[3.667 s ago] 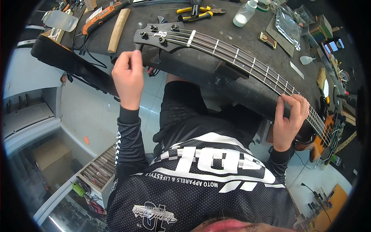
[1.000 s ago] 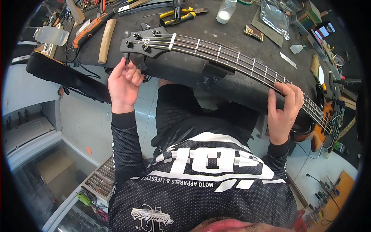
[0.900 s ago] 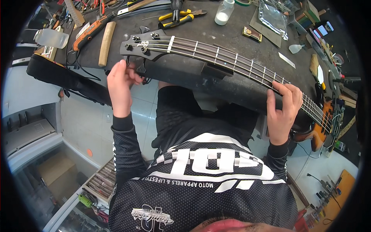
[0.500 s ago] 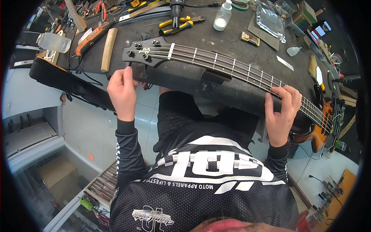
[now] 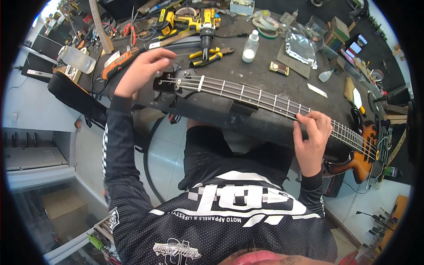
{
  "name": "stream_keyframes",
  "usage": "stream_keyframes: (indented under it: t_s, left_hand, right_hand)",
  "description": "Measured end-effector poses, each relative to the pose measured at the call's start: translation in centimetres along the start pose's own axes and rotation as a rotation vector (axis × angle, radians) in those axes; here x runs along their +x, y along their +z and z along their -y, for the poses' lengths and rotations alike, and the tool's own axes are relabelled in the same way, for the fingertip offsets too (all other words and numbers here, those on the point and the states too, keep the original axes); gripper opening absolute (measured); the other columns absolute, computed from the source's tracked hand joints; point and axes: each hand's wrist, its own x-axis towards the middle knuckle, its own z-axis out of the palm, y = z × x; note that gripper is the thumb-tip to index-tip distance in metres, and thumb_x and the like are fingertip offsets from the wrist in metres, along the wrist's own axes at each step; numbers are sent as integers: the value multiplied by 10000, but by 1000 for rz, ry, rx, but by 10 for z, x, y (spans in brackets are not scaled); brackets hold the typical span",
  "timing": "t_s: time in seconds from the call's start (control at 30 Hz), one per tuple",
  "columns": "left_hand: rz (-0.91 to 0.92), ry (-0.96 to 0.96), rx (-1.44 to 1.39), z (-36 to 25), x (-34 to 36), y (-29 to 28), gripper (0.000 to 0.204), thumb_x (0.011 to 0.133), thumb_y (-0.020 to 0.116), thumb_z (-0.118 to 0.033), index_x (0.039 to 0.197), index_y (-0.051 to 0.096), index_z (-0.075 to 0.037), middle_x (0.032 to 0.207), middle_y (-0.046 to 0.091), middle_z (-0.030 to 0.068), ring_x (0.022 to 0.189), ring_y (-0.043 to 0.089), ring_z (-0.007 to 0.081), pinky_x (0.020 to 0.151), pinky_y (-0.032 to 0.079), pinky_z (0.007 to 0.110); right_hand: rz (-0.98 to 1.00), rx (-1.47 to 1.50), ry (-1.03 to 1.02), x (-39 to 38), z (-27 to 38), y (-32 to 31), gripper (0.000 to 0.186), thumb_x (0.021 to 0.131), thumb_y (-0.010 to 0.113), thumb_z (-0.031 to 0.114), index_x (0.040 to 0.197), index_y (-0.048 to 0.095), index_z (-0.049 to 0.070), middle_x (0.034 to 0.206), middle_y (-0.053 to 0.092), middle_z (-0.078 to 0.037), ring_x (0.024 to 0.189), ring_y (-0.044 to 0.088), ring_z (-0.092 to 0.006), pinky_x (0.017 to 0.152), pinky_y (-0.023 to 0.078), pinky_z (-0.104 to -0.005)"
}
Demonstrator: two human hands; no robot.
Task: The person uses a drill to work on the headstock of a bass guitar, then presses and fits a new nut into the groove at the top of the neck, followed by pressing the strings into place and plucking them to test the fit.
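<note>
A bass guitar [image 5: 260,96] lies across the bench's near edge, its dark headstock at the left and its sunburst body [image 5: 352,166] at the right. My left hand [image 5: 143,71] reaches over the headstock toward its far-side tuning pegs. The fingers are stretched out, thumb apart from the index finger, and I see nothing held in them. Farther right, my right hand [image 5: 312,134] bends its fingers over the strings on the fretted neck. Its thumb rests at the neck's near edge. The neck's middle lies on a dark block [image 5: 244,108].
Beyond the headstock are an orange rotary tool [image 5: 118,63], a yellow cordless drill [image 5: 206,26] and yellow-handled pliers [image 5: 207,61]. A white squeeze bottle [image 5: 250,47] stands mid-bench. A black padded bag [image 5: 74,99] hangs at the bench's left edge. Several loose tools crowd the back.
My left hand has gone from the headstock's near-side pegs, over it, to the far side. My right hand stays at the strings. The view has shifted, showing more of the bench's back.
</note>
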Motion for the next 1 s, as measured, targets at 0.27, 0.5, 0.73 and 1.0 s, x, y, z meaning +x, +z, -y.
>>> stream_keyframes:
  t_s: [0.27,0.5,0.73,1.0]
  left_hand:
    - [475,-233,-481,46,50,-18,307,1104,776,-171,1366,797,-14,1390,804,105,1329,731,201,1184,547,349]
    - [415,-261,-378,58,65,-10,172,1052,863,-213,1092,786,-65,1015,747,-29,910,661,63,795,514,244]
    - [265,-172,366,-8,63,24,197,999,725,-46,1190,747,-7,911,674,-43,836,602,63,763,507,279]
    - [185,-67,291,-16,22,-23,246,1148,735,-241,1288,765,-40,1041,685,-45,951,639,73,864,542,273]
  right_hand:
    - [-47,15,15,-1,2,6,277,900,879,66,1162,793,93,1178,691,-70,1193,641,-320,1102,437,-483]
    - [-44,37,23,0,-1,6,284,892,876,59,1157,780,95,1183,681,-73,1186,636,-316,1103,429,-484]
    - [-41,35,34,-1,0,8,263,916,872,63,1160,781,96,1190,676,-76,1182,630,-318,1094,430,-473]
    - [-11,49,51,2,-2,4,300,913,872,61,1196,780,96,1204,669,-85,1190,623,-320,1097,428,-472]
